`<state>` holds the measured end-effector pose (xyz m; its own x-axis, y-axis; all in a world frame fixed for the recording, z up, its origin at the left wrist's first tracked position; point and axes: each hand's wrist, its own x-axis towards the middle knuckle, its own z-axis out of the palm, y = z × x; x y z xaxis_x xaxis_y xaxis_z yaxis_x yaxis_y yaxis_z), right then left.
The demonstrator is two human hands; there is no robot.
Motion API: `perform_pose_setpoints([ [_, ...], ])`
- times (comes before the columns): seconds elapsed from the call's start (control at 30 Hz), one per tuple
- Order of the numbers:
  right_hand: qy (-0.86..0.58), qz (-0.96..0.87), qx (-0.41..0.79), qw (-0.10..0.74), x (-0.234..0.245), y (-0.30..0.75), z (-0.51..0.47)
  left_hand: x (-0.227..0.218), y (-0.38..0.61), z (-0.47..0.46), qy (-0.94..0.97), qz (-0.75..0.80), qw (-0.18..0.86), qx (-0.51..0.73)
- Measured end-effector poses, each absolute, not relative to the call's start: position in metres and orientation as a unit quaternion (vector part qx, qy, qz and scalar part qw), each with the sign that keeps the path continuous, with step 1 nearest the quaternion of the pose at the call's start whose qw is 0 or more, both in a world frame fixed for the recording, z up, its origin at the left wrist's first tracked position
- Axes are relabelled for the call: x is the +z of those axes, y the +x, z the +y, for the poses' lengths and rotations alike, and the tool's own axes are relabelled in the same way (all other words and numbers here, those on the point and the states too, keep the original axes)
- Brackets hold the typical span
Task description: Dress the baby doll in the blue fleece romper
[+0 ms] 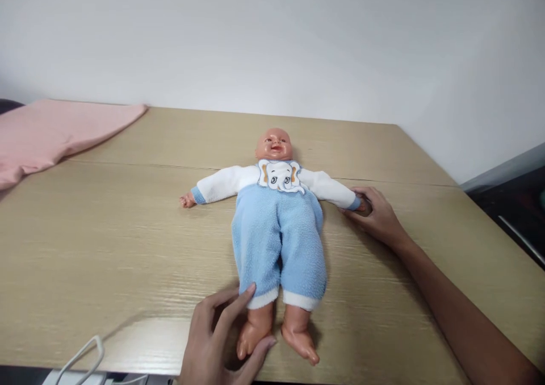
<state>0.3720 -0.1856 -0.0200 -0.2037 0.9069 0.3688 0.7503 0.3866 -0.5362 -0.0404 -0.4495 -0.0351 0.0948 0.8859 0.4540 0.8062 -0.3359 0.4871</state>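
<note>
A baby doll [279, 226] lies on its back on the wooden table, head away from me and arms spread wide. It wears a fleece suit with light blue trousers, white sleeves and an elephant patch [281, 176] on the chest. My left hand [217, 334] curls around the doll's leg on the left, fingers at the trouser cuff and thumb by the foot [254, 337]. At the right, my right hand [377, 214] holds the doll's hand just past the blue cuff [353, 203]; its fingertips are partly hidden.
A pink cloth [63, 132] is spread over the table's [136, 243] far left corner. White cable [97, 348] loops up at the near left edge. Behind the table stands a pale wall [272, 44]. A dark object [515, 203] is beyond the right edge.
</note>
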Motion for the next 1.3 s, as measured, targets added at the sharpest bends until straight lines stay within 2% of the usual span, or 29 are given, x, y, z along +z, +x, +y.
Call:
perform_pose_setpoints([
  [0.13, -0.530, -0.724, 0.201, 0.393, -0.017, 0.365, -0.190, -0.025, -0.049, -0.445, 0.737, 0.588, 0.005, 0.334],
  [0.3, -0.517, -0.680, 0.229, 0.466, -0.004, 0.345, -0.200, 0.016, -0.051, -0.411, 0.767, 0.547, 0.044, 0.332],
  [0.5, -0.453, -0.685, 0.259, 0.509, 0.021, 0.317, -0.204, 0.066, -0.019, -0.312, 0.798, 0.493, 0.059, 0.340],
  [0.73, -0.369, -0.715, 0.268, 0.530, 0.065, 0.272, -0.181, 0.059, 0.021, -0.176, 0.851, 0.386, 0.086, 0.345],
  [0.87, -0.321, -0.735, 0.285, 0.525, 0.093, 0.245, -0.181, 0.064, 0.032, -0.139, 0.859, 0.363, 0.095, 0.350],
  [1.03, -0.342, -0.661, 0.304, 0.594, 0.087, 0.241, -0.188, 0.068, 0.023, -0.136, 0.756, 0.405, 0.177, 0.482],
  [1.1, -0.373, -0.647, 0.336, 0.575, 0.069, 0.246, -0.189, 0.067, 0.016, -0.138, 0.703, 0.422, 0.214, 0.531],
  [1.2, -0.401, -0.649, 0.419, 0.492, 0.037, 0.246, -0.191, 0.065, 0.007, -0.140, 0.649, 0.412, 0.277, 0.576],
  [1.3, -0.380, -0.650, 0.492, 0.437, 0.017, 0.232, -0.197, 0.063, -0.002, -0.141, 0.593, 0.417, 0.309, 0.616],
])
